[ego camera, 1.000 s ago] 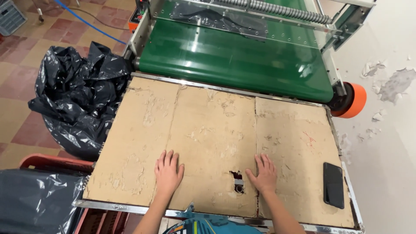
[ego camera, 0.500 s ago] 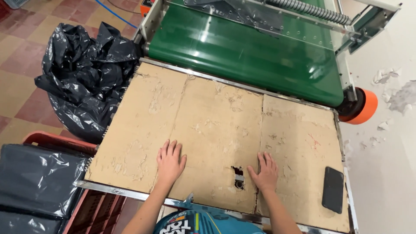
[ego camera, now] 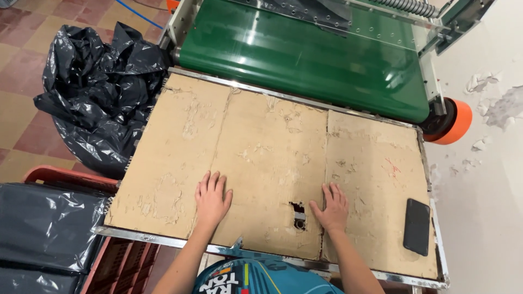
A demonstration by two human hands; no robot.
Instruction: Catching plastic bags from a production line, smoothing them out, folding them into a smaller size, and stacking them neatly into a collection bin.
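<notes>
Hands [ego camera: 212, 197] flat on cardboard [ego camera: 261, 152].

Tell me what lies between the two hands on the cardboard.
In the head view, between the left hand and right hand lies worn cardboard with a small torn hole close to the right hand; nothing else sits there.

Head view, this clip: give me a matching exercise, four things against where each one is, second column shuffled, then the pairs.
Things:
1. left hand
2. phone
3. black plastic bag
4. green conveyor belt

Places:
A. on the floor left of the table
B. beyond the table's far edge
C. flat on the cardboard, left of the small hole
D. near the table's right edge

Pairs: 1-C, 2-D, 3-A, 4-B
</notes>
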